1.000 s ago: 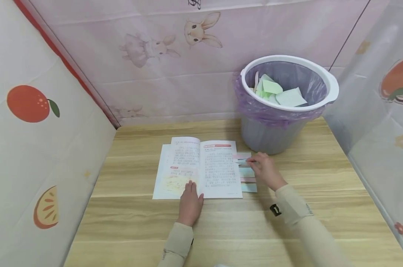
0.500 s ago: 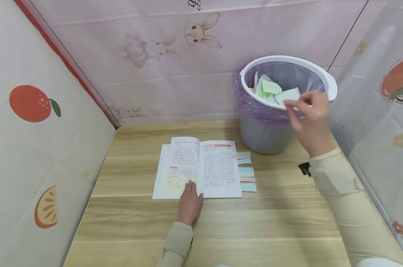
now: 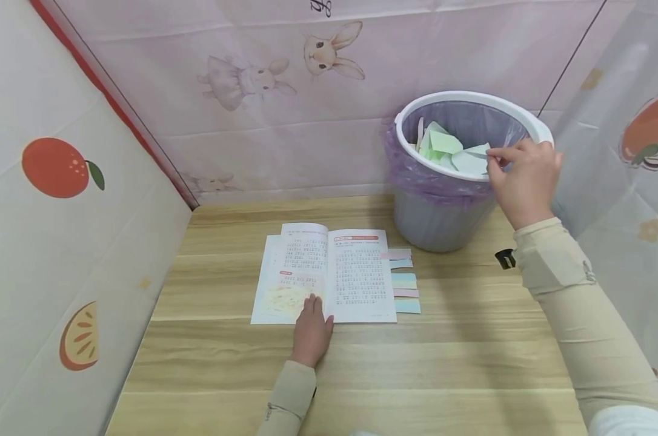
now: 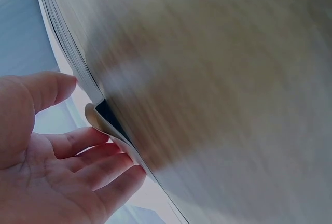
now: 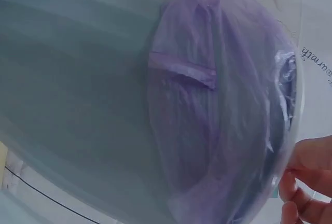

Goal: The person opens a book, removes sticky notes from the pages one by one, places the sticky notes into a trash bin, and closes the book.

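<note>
An open book [image 3: 360, 275] with printed pages lies on the wooden table. My left hand [image 3: 311, 333] rests on its lower middle, near the spine; in the left wrist view, the fingers of the left hand [image 4: 78, 167] lie along the book's edge [image 4: 75, 60]. Several pink and blue sticky tabs [image 3: 405, 281] stick out from the right page edge. At the bin's right rim, my right hand [image 3: 527, 178] pinches a small pale blue-green paper slip [image 3: 477, 149] over the opening. Only a sliver of that slip [image 5: 275, 190] shows behind the rim in the right wrist view.
A grey bin [image 3: 443, 221] with a white rim and purple liner [image 5: 192, 99] stands at the table's back right. Green and pale blue papers [image 3: 440, 144] lie inside it. Printed cloth walls [image 3: 252, 151] enclose the table [image 3: 225, 363] at the back and sides.
My right hand has moved from the sticky tabs beside the book up and right to the bin, its fingertips now over the opening. The left hand has stayed on the book.
</note>
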A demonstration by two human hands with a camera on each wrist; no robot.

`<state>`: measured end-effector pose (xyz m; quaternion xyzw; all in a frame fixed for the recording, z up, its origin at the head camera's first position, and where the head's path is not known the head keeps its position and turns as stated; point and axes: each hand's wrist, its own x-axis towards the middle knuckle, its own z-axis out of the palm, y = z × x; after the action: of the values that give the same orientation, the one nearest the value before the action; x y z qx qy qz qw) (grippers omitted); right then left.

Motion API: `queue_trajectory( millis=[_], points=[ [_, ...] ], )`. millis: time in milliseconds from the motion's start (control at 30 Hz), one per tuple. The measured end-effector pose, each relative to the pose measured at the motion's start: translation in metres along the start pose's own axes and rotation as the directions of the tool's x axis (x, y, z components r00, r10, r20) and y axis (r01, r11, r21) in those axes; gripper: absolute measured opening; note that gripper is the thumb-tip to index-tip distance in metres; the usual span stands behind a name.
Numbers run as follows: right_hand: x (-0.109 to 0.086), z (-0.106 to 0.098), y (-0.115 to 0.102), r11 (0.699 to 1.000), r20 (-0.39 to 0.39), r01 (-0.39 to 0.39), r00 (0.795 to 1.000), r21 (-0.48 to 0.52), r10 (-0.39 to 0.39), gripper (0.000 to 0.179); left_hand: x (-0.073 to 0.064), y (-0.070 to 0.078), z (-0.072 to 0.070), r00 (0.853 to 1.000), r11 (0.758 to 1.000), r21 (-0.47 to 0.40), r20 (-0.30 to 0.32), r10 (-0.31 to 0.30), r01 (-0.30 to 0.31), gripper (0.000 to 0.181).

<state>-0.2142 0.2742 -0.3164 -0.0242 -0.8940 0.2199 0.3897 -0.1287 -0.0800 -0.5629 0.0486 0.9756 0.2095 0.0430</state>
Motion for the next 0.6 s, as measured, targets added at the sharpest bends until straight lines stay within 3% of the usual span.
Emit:
queue_trajectory(
  millis=[133, 233, 300, 367, 467, 533, 600],
  points=[
    [0.0, -0.001, -0.002, 0.999, 0.052, -0.045, 0.998, -0.008, 0.045, 0.021, -0.002, 0.0, -0.002, 1.0, 1.0, -0.002, 0.004, 0.004, -0.004, 0.057],
    [-0.005, -0.003, -0.006, 0.999, 0.038, -0.039, 0.999, 0.032, 0.038, 0.024, -0.003, 0.0, -0.003, 1.0, 1.0, -0.004, 0.009, -0.001, 0.001, 0.057],
    [-0.014, -0.003, -0.011, 0.994, -0.017, 0.022, 1.0, 0.103, -0.021, 0.023, -0.003, 0.0, -0.003, 1.0, 1.0, -0.002, 0.017, -0.008, 0.008, 0.057],
    [-0.028, -0.002, -0.018, 0.974, -0.062, 0.144, 0.989, 0.177, -0.135, 0.021, -0.003, 0.001, -0.003, 1.0, 1.0, 0.0, 0.028, -0.015, 0.015, 0.058],
    [-0.058, 0.01, -0.024, 0.895, -0.073, 0.357, 0.934, 0.266, -0.351, 0.022, -0.003, 0.001, -0.003, 0.999, 1.0, 0.008, 0.032, -0.012, 0.012, 0.059],
    [-0.08, 0.026, -0.022, 0.843, 0.006, 0.438, 0.887, 0.312, -0.462, 0.024, -0.003, 0.001, -0.003, 1.0, 1.0, 0.008, 0.013, -0.001, 0.0, 0.059],
    [-0.103, 0.049, -0.014, 0.831, 0.13, 0.439, 0.853, 0.342, -0.505, 0.022, -0.004, 0.0, -0.002, 1.0, 1.0, 0.011, -0.004, 0.01, -0.01, 0.059]
  ],
)
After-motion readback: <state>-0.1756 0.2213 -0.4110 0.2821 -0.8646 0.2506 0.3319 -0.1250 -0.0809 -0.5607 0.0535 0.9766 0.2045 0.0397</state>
